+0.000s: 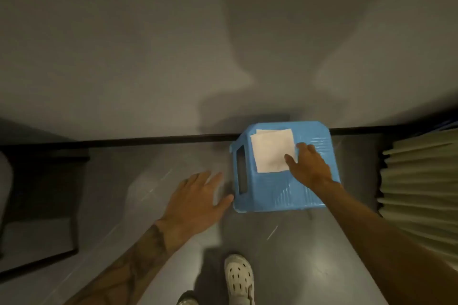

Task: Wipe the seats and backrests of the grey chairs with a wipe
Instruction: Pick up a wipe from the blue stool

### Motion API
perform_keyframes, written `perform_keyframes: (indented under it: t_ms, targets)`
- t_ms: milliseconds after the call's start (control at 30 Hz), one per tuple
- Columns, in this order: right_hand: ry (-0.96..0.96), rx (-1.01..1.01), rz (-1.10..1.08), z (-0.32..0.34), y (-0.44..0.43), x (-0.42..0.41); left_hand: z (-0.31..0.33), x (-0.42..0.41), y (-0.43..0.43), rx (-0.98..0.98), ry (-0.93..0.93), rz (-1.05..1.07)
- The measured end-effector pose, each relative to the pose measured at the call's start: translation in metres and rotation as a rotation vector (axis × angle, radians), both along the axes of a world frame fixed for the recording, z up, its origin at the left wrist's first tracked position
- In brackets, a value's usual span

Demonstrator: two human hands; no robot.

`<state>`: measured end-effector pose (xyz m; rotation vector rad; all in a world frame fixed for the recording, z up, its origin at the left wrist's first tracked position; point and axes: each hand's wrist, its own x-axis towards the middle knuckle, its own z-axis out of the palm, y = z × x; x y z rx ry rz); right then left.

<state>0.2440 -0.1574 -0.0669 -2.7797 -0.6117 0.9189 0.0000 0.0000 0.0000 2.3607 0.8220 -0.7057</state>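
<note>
A white square wipe (271,150) lies flat on top of a blue plastic stool (314,195) that stands on the floor against the wall. My right hand (308,166) reaches over the stool, its fingertips touching the wipe's right edge, fingers spread and not closed on it. My left hand (195,202) hovers open above the floor just left of the stool, thumb near its lower left corner. No grey chair seat or backrest can be made out clearly.
A grey wall (173,44) with a dark skirting strip (148,141) runs across behind the stool. A dark-framed piece of furniture (42,205) stands at the left. Pleated beige curtain fabric (421,181) hangs at the right. My white clog (239,277) is on the grey floor below.
</note>
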Motion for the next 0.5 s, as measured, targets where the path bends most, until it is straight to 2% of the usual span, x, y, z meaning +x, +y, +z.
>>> perform_keyframes:
  t_ms: [333, 500]
  targets:
    - [-0.087, 0.025, -0.163, -0.054, 0.023, 0.001, -0.054, 0.01, 0.009, 0.017, -0.004, -0.047]
    - [-0.055, 0.134, -0.264, -0.061, 0.029, -0.007, -0.062, 0.014, 0.009, 0.027, -0.041, -0.041]
